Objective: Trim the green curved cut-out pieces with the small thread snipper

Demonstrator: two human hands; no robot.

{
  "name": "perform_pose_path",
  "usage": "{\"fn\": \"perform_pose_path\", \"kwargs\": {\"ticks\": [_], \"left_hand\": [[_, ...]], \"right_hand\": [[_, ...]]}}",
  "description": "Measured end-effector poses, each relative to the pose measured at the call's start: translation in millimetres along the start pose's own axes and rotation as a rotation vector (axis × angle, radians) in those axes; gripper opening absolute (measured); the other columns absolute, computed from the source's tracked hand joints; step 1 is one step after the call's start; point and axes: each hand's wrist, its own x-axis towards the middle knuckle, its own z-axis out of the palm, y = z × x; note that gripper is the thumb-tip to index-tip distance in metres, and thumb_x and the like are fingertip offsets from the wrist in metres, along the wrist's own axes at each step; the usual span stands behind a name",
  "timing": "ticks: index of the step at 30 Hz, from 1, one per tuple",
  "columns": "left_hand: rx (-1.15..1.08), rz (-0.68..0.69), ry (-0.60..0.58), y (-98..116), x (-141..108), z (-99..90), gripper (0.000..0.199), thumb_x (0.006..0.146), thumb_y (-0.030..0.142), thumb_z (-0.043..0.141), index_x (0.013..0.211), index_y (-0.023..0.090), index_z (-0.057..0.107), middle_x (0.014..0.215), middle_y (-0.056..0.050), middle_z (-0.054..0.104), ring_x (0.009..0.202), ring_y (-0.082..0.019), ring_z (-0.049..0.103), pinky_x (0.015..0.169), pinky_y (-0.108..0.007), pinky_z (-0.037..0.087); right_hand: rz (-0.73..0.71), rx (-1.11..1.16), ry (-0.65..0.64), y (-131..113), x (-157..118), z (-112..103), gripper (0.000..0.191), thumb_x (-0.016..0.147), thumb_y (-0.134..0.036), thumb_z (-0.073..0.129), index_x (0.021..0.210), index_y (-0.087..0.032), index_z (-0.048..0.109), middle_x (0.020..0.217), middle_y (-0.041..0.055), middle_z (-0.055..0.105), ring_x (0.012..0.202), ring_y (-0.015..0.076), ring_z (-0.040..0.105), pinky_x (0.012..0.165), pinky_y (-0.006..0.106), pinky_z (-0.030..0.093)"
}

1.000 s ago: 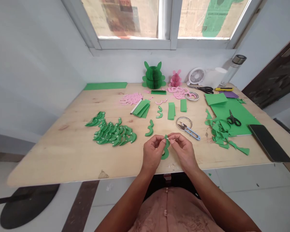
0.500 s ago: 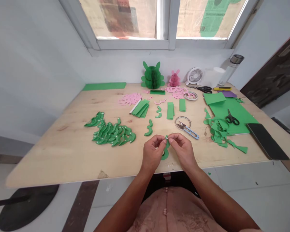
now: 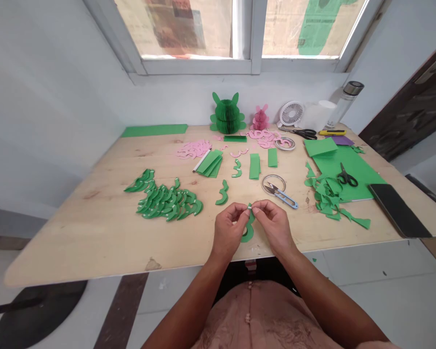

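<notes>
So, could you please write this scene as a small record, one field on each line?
Left hand: fingers pinch the upper part of a wavy strip
Right hand: fingers at the strip's top end; grip unclear
Ahead, to the right: snips, blades over a ring
Left side: green pile
Right side: phone, scraps, scissors on a green sheet
Back: green figure, pink figure, fan, bottle
</notes>
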Motion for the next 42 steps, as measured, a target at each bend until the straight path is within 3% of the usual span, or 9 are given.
{"fn": "perform_pose_path", "kwargs": {"ticks": [9, 26, 42], "left_hand": [[-0.009, -0.021, 0.010, -0.5, -0.8, -0.6, 0.016, 0.069, 0.029, 0.065, 0.069, 0.015, 0.060, 0.058, 0.002, 0.056, 0.052, -0.009, 0.048, 0.046, -0.018, 0.035], [0.016, 0.028, 0.033, -0.1, -0.4, 0.5, 0.014, 0.070, 0.029, 0.064, 0.066, 0.015, 0.061, 0.061, 0.000, 0.058, 0.060, -0.011, 0.052, 0.059, -0.021, 0.042], [0.114, 0.059, 0.125, -8.1, -3.8, 1.1, 0.015, 0.070, 0.031, 0.063, 0.067, 0.016, 0.064, 0.060, 0.000, 0.059, 0.057, -0.012, 0.051, 0.049, -0.020, 0.040]], "right_hand": [[0.012, 0.003, -0.012, 0.6, 0.1, 0.1, 0.011, 0.073, -0.029, 0.061, 0.074, -0.019, 0.060, 0.072, 0.0009, 0.060, 0.068, 0.0150, 0.053, 0.067, 0.028, 0.043], [0.007, -0.015, 0.003, 0.4, -0.9, 0.4, 0.010, 0.072, -0.029, 0.061, 0.073, -0.019, 0.060, 0.069, 0.0001, 0.060, 0.065, 0.0142, 0.053, 0.065, 0.027, 0.043], [-0.075, -0.196, -0.005, -1.6, -2.3, -4.0, 0.012, 0.076, -0.027, 0.056, 0.073, -0.019, 0.064, 0.072, 0.0021, 0.066, 0.069, 0.0165, 0.058, 0.067, 0.029, 0.044]]}}
